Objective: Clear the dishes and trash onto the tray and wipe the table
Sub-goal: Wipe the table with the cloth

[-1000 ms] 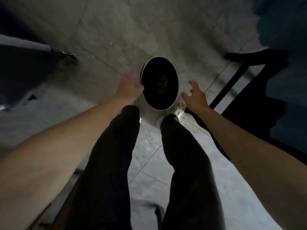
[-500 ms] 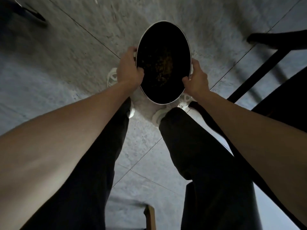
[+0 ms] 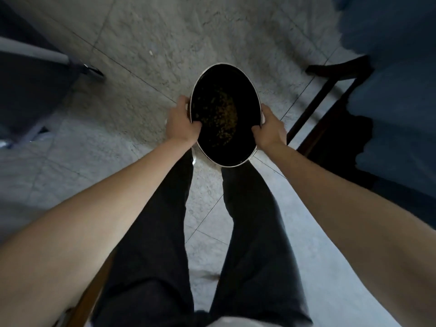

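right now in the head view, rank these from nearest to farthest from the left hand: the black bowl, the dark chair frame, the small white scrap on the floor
1. black bowl: gripped at its rim by the left hand.
2. small white scrap: on the floor tiles, up and left of the hand.
3. dark chair frame: beyond the bowl, past the right hand.
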`<state>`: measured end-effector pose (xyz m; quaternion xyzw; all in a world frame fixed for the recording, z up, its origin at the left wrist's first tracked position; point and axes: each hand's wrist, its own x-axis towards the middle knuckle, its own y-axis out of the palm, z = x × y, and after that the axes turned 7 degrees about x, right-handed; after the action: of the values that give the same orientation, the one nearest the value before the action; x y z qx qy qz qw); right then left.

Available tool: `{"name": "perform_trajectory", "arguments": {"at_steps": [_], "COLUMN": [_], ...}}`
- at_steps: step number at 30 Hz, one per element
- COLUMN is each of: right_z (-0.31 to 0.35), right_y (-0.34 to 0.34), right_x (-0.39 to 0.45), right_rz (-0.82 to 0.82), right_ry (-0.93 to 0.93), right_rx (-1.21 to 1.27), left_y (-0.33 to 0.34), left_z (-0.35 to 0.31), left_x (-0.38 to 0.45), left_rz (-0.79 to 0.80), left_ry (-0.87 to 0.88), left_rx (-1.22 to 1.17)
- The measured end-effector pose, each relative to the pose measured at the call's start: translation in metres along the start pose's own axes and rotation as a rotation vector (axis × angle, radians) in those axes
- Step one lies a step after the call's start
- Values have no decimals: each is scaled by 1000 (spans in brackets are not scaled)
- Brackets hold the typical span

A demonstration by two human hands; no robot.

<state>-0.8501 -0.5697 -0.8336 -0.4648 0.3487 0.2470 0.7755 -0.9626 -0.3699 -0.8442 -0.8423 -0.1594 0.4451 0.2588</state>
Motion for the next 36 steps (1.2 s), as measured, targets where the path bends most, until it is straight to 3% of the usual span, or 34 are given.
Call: {"name": "perform_trajectory", "arguments": {"at_steps": [12, 20, 24, 27, 33, 36], "right_z": [97, 107, 99, 91, 38, 4], "right_y": [-142, -189, -233, -293, -459, -510], "right_x": [-156, -167, -152, -132, -64, -24], "right_rz": [-91, -123, -138, -256, -740, -677], "right_ry": [-51, -67, -159, -261, -372, -337], "right_rx": [74, 163, 95, 166, 153, -74], "left_y": [-158, -170, -160, -152, -119, -106], "left_z": [-146, -219, -249, -273, -314, -323], "left_x": [-109, -121, -114, -111, -103, -102], "left_rz": [73, 79, 51, 27, -38, -42], "left_ry": [79, 83, 22, -24, -108, -160], "left_rx": [7, 128, 121, 106, 80, 59]}}
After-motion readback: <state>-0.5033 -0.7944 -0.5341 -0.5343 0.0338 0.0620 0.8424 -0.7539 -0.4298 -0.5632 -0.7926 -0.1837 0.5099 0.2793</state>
